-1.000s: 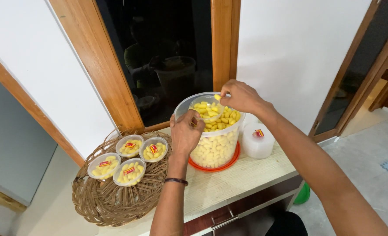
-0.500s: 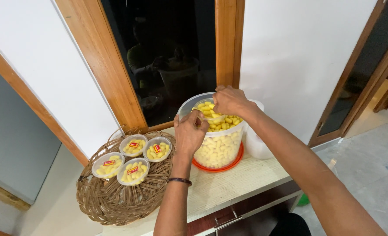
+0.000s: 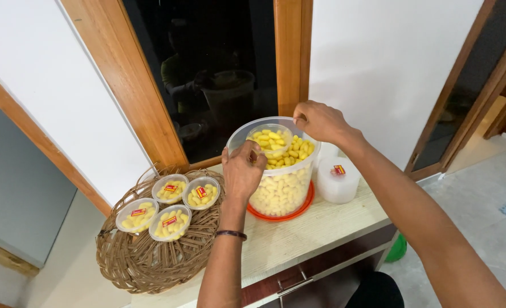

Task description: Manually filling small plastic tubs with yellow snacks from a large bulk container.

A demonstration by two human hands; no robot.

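A large clear plastic tub (image 3: pixel 281 191) full of small yellow oblong pieces stands on an orange lid on a pale wooden counter (image 3: pixel 310 234). My left hand (image 3: pixel 243 171) holds a small clear round cup (image 3: pixel 270 140) of yellow pieces over the tub's open mouth. My right hand (image 3: pixel 320 121) hovers above the tub's far right rim, fingers pinched together; whether a piece is in them cannot be seen.
A round wicker tray (image 3: pixel 145 262) at the left carries several small lidded cups of yellow pieces (image 3: pixel 170 219) with red labels. A stack of white lidded cups (image 3: pixel 337 181) stands right of the tub. Behind is a dark window with a wooden frame (image 3: pixel 290 57).
My right hand has lifted from over the small cup and drawn back to the right rim of the tub. My left hand keeps the cup in place.
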